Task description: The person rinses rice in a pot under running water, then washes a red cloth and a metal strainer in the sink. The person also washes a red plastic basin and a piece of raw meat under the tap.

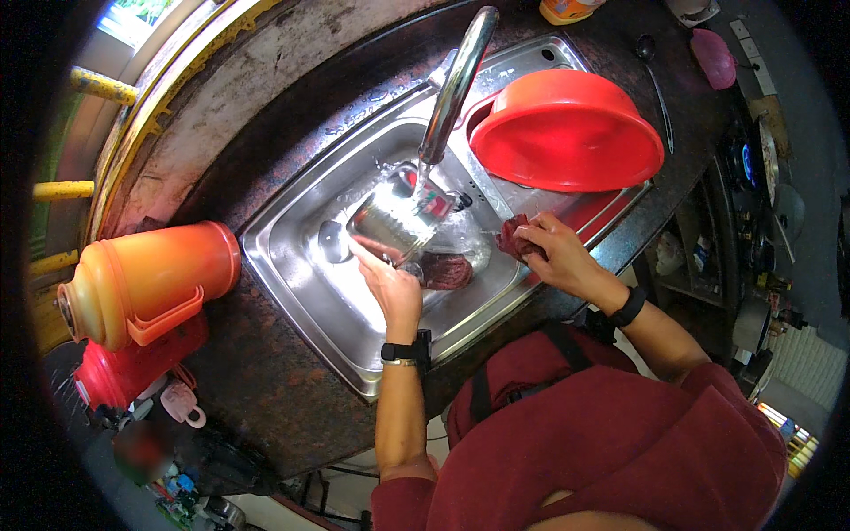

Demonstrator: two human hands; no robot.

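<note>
A shiny metal pot (388,222) is tilted in the left bowl of the stainless steel sink (309,302). Water falls onto it from the curved chrome faucet (441,113). My left hand (393,289) grips the pot's near side, its fingers partly hidden by glare. Just right of that hand, a dark reddish-brown oval thing (448,271) lies in the bowl; I cannot tell what it is. Over the sink's right side, my right hand (554,249) holds a bunched dark red cloth or scrubber (512,237), apart from the pot.
A red plastic basin (568,136) leans on its side at the sink's right half. An orange vacuum flask (159,285), a red flask (143,362) and a pink mug (180,401) stand left. A long-handled spoon (657,99) lies right, before a lit burner (747,166).
</note>
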